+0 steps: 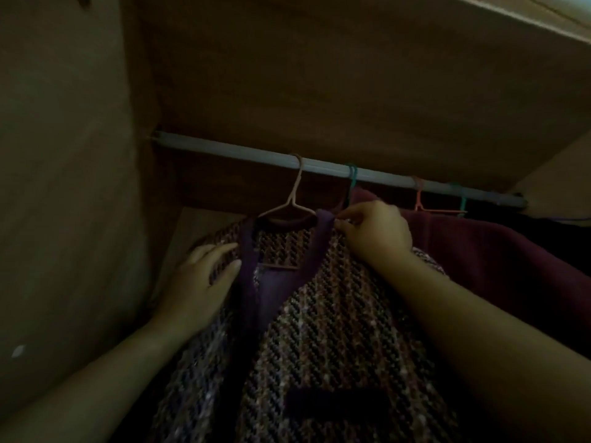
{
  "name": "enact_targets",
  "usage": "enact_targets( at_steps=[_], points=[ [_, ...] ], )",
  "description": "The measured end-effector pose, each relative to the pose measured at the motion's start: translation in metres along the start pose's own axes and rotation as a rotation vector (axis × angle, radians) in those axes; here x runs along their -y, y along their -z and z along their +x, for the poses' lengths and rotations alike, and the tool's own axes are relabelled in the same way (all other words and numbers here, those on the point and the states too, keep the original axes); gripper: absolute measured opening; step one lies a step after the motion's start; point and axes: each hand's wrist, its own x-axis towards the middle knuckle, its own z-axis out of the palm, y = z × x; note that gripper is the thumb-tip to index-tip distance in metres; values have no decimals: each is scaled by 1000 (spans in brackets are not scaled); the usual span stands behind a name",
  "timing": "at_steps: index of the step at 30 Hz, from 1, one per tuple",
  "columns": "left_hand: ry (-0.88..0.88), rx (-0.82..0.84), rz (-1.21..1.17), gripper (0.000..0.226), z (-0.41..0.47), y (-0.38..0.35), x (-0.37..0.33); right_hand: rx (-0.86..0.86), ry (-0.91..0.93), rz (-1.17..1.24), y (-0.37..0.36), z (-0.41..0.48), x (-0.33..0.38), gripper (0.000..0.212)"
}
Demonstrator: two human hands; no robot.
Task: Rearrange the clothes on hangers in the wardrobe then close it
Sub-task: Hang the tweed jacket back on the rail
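Note:
A knitted purple-and-brown cardigan [335,330] with a plain purple collar band hangs on a pale pink hanger [289,206] from the grey wardrobe rail [224,151]. My right hand [374,233] pinches the purple band at the cardigan's right shoulder. My left hand [201,282] lies flat with spread fingers on the cardigan's left shoulder, holding nothing. To the right hangs a maroon garment [499,251] behind my right arm, with a green hanger hook [351,177], an orange hanger [419,196] and a teal hook [462,199] on the rail.
The wardrobe interior is dim. Its brown side wall [64,187] stands close on the left and a brown shelf board [351,75] runs overhead. The rail's left stretch carries no hangers. A pale frame edge [524,14] shows at the top right.

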Motion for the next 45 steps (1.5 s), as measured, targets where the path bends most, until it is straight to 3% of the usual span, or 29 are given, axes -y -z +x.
enact_targets(
  at_steps=[5,9,15,19,23,32,36,39,42,45],
  points=[
    [-81,-103,-44,53,-19,-9,-30,-130,190,-187,8,-34,5,25],
    [-95,-103,-127,47,-45,-9,-66,-75,294,-270,15,-88,0,38],
    [-172,125,-24,53,-140,-22,-117,120,302,-350,49,-209,-39,63],
    [-138,207,57,56,-210,-21,-146,239,301,-409,92,-289,-68,58],
    [-67,418,-28,56,-283,-15,-181,460,222,-404,154,-366,-90,57],
    [-29,823,-215,57,-459,39,-359,768,-214,-434,373,-551,-96,61],
    [-16,1044,-423,57,-563,64,-477,825,-441,-574,504,-657,-79,57],
    [-24,1261,-648,58,-651,90,-576,889,-730,-694,608,-742,-47,58],
    [-112,1443,-851,58,-715,122,-672,843,-1046,-793,703,-809,-3,55],
    [-322,1597,-976,63,-748,156,-756,716,-1297,-900,780,-848,47,57]
  ],
)
